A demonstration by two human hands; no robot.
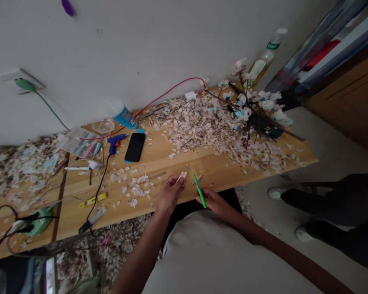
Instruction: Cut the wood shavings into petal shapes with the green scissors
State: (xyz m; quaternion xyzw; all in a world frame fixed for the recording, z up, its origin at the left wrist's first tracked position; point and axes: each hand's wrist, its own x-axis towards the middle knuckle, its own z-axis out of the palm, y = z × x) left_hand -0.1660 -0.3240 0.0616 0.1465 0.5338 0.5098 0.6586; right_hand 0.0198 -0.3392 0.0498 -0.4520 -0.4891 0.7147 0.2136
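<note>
My left hand [171, 192] pinches a small pale shaving [182, 176], thin and slightly curled, above the front of the wooden table. Close to its right, my right hand [212, 199] is closed around a slim bright-green tool [200, 191]. The tool's thin tip points up and away from me; whether it is a knife or scissors cannot be made out. The tip is apart from the shaving. Loose pale flakes [137, 190] lie on the table to the left of my left hand.
A shavings heap [196, 126] covers the table's back. Behind it lies a flowering branch [251, 108] near a bottle [260, 63]. A phone [135, 147], blue glue gun [115, 143], blue cup [125, 117], yellow cutter [93, 200] and cables are leftward. Another person's legs [331, 204] stand right.
</note>
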